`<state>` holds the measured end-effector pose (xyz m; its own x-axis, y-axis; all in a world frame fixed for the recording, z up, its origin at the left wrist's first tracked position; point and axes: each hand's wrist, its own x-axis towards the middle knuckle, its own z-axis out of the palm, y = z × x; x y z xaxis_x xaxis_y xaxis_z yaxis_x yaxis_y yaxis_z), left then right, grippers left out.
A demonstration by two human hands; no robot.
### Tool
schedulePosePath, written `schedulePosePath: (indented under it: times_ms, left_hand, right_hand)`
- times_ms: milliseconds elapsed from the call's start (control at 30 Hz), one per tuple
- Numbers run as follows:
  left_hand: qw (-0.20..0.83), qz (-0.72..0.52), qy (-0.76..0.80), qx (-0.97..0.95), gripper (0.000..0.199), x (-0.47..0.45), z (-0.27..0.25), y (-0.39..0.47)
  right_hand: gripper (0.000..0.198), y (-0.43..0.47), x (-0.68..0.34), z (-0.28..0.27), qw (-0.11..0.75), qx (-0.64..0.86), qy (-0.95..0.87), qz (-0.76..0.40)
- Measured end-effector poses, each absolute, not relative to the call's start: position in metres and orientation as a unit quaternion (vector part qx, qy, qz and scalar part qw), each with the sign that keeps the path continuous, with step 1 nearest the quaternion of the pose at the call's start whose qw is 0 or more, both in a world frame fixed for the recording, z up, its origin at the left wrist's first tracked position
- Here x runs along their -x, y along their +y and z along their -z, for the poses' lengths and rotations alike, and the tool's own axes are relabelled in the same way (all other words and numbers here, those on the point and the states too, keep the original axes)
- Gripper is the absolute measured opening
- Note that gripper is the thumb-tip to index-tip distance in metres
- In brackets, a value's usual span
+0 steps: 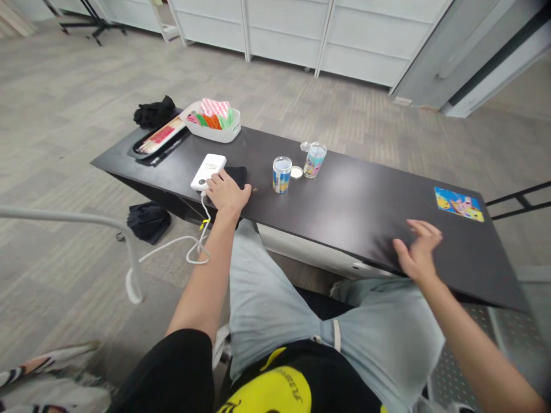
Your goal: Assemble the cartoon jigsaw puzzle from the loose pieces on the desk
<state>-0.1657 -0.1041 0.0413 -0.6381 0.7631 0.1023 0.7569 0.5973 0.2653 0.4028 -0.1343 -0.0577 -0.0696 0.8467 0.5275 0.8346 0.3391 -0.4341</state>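
Note:
My left hand (228,194) reaches over the table's near edge with its fingers spread, the fingertips at the lower end of a white power bank (209,170). Plugged into that end is a white cable (205,209), which hangs down past the edge. A folded black cloth or pouch (237,174) lies partly under the hand. On the right, my right hand (419,249) is above the tabletop, thumb and fingers apart and nothing in it. Beyond it lies a blue and yellow cartoon card (458,203). Mid-table stand two cartoon-printed cans (282,176) (314,162).
Two small round lids (297,172) (305,146) lie by the cans. Back left are a white basket (210,133) with colourful packets, a dark tray (142,150) and a black cloth bundle (155,112). A grey tube (64,213) crosses at left. Another person's foot (64,355) shows lower left.

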Motion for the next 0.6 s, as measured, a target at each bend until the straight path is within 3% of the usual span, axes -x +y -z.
schedulePosePath:
  times_ms: [67,100,200,300,467,600]
  left_hand:
    - [0.021,-0.164,0.894,-0.416,0.084,0.163,-0.042,-0.101]
    - [0.026,-0.174,0.894,-0.411,0.084,0.162,-0.043,-0.099]
    - [0.044,-0.194,0.892,-0.405,0.081,0.16,-0.044,-0.097]
    - [0.058,-0.202,0.888,-0.408,0.082,0.161,-0.043,-0.107]
    - [0.056,-0.361,0.823,-0.435,0.061,0.157,-0.03,-0.169]
    - [0.132,-0.347,0.788,-0.491,0.05,0.132,-0.012,-0.234]
  right_hand:
    - [0.064,-0.147,-0.316,0.043,0.334,0.52,-0.782,-0.079]
    - [0.059,-0.15,-0.274,0.034,0.284,0.501,-0.802,-0.155]
    - [0.048,-0.145,-0.159,0.009,0.226,0.425,-0.844,-0.235]
    - [0.059,-0.126,-0.077,-0.007,0.188,0.409,-0.829,-0.332]
    - [0.079,-0.097,-0.002,-0.008,0.141,0.427,-0.821,-0.351]
    - [0.081,-0.077,0.03,-0.005,0.131,0.436,-0.809,-0.371]
